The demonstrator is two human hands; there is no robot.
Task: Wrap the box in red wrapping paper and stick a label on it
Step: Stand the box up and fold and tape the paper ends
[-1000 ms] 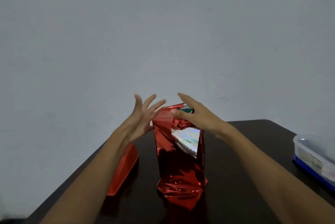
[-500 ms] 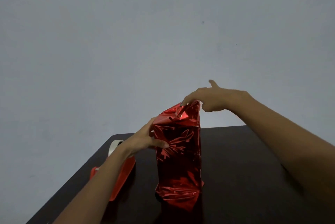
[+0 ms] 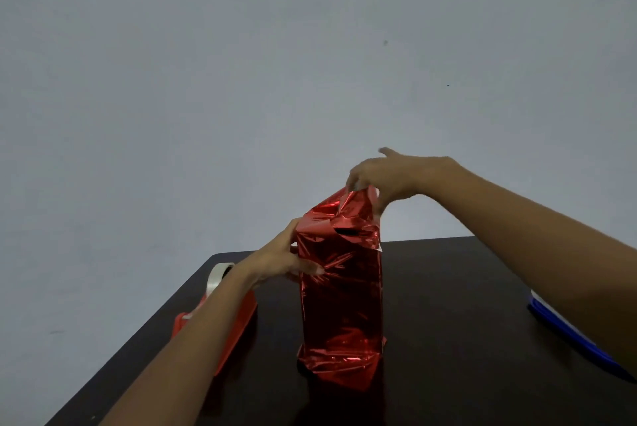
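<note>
The right hand (image 3: 396, 177) hangs over the top of the parcel with its fingers curled down, pinching the loose upper flap of the red wrapping paper (image 3: 355, 205) and holding it up in a crumpled peak; one finger sticks out straight, pointing away toward eleven o'clock. The left hand (image 3: 282, 260) clasps the parcel from its nine o'clock side, just below the top. Its thumb lies across the near face and its fingers reach round the left edge, so that edge sits between thumb and fingers. Between the two hands the box (image 3: 341, 305) stands upright on end, tall and narrow, near the middle of the table (image 3: 448, 322). It is covered in the shiny paper on every side that shows, so none of its own surface can be seen. At the foot the paper is bunched and folded, with a wrinkled point jutting toward the person at six o'clock. Near the top of the near face there is a small dark gap where the folds do not quite meet. Taking the box as the centre of the dial, a red tape dispenser (image 3: 238, 319) lies on the dark table at nine o'clock, partly hidden by the left forearm, with its pale roll of tape (image 3: 219, 275) at its far end. At three o'clock, near the table's right edge, a blue-edged container (image 3: 565, 332) shows partly from behind the right forearm. A plain grey wall (image 3: 241, 81) fills everything beyond twelve o'clock.
</note>
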